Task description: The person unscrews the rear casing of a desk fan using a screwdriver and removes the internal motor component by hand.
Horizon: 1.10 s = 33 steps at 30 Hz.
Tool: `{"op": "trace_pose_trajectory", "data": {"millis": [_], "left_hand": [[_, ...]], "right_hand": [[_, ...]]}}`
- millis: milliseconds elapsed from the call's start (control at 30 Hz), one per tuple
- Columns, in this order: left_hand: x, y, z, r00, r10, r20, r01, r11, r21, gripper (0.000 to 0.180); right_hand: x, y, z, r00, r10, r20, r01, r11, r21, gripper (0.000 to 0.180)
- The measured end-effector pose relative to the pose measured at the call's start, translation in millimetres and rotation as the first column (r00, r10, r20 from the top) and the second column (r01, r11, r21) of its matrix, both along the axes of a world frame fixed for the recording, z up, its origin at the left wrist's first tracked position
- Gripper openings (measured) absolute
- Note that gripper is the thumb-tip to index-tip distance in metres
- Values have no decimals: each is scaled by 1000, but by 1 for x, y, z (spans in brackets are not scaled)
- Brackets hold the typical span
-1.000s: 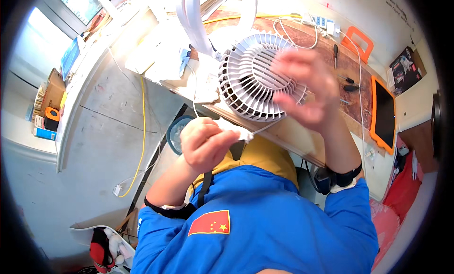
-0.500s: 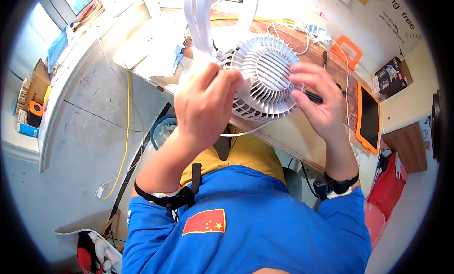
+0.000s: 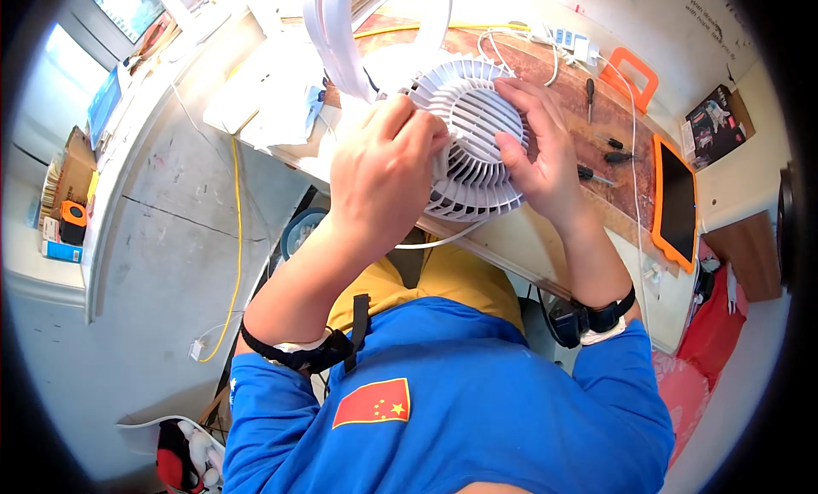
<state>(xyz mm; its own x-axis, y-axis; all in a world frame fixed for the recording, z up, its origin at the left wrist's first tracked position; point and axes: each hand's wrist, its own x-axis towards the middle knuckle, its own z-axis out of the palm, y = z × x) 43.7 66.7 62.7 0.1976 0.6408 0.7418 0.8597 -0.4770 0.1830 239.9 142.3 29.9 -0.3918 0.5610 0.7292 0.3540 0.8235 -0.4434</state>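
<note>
Fan: white round grille fan (image 3: 469,153), held over the near edge of the worktop (image 3: 545,238), between both hands.
Left hand (image 3: 383,175): clamped on fan's left rim.
Right hand (image 3: 545,157): fingers closed on right rim.
Hidden: left rim, behind the knuckles.
Nearby: screwdrivers (image 3: 596,145), orange-cased tablet (image 3: 675,204), white cable (image 3: 635,196).

Bright daylight fills the scene. The white fan (image 3: 469,145) and the papers (image 3: 273,94) left of it are nearly washed out, so their detail is faint. Shadows are soft, the darkest lying under the surface (image 3: 545,238) edge below the fan. Focus is sharp around the fan. Straight edges bow strongly outward from it, and a black vignette rings the frame.
</note>
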Motion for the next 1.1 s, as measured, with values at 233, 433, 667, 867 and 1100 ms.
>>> {"op": "trace_pose_trajectory", "data": {"millis": [233,433,667,867,1100], "left_hand": [[3,3,-9,950,-153,272,160,987,-5,6],[8,-6,-7,845,-245,474,248,967,57,10],[-7,-33,-29,851,-366,376,232,906,355,18],[3,-35,-33,826,-474,306,366,863,348,22],[34,-35,-31,778,-554,297,483,829,281,22]], "right_hand": [[-1,0,2,1000,8,-21,-8,1000,5,47],[-3,-2,3,1000,13,-8,-13,1000,19,48],[1,-13,25,989,148,-13,-142,967,213,39],[-7,-48,33,911,403,86,-411,876,252,22],[26,-67,33,918,391,69,-396,914,92,17]]}}
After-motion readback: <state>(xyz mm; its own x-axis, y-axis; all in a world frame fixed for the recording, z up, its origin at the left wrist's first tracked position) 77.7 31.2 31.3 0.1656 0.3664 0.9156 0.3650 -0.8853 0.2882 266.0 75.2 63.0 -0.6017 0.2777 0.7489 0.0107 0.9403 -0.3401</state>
